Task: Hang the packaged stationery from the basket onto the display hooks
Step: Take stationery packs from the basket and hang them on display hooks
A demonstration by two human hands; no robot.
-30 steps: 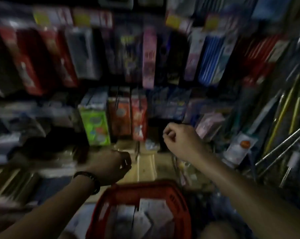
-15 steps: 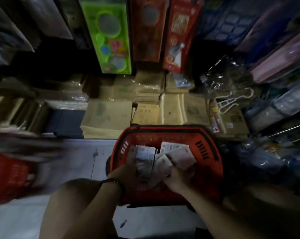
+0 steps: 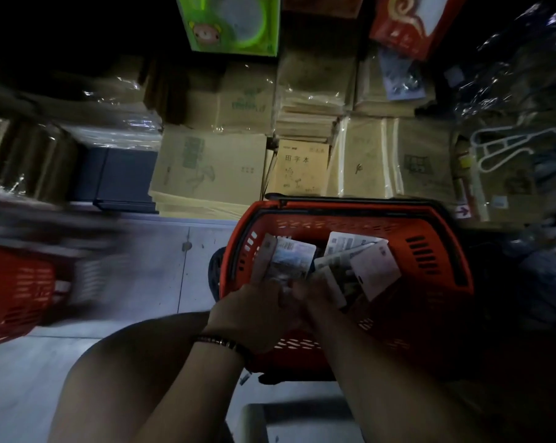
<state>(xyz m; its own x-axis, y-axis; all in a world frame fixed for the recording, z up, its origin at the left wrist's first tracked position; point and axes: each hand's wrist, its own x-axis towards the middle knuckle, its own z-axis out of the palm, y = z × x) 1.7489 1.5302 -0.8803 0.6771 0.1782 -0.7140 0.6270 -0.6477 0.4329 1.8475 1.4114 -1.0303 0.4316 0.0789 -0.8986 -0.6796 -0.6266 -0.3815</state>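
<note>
A red plastic basket [image 3: 430,251] stands on the floor in front of me with several packaged stationery cards in it. My left hand [image 3: 254,318] reaches in from the near rim and grips a pack with a printed picture [image 3: 291,260], held upright. Right beside it my right hand [image 3: 318,298] holds a fan of white-backed packs [image 3: 375,270] tilted to the right; its fingertips are blurred. The two hands touch. No display hooks are in view.
Stacks of wrapped brown exercise books [image 3: 206,167] fill the low shelf behind the basket. A second red basket [image 3: 14,295], blurred, stands at the left. White plastic hangers [image 3: 500,145] lie at the right. Green [image 3: 235,24] and red [image 3: 407,24] boxed goods hang above. My knee [image 3: 126,362] is under my left arm.
A second ago both fists were raised at the hanging display. The view has tipped down and both hands have dropped into the basket and taken hold of packs.
</note>
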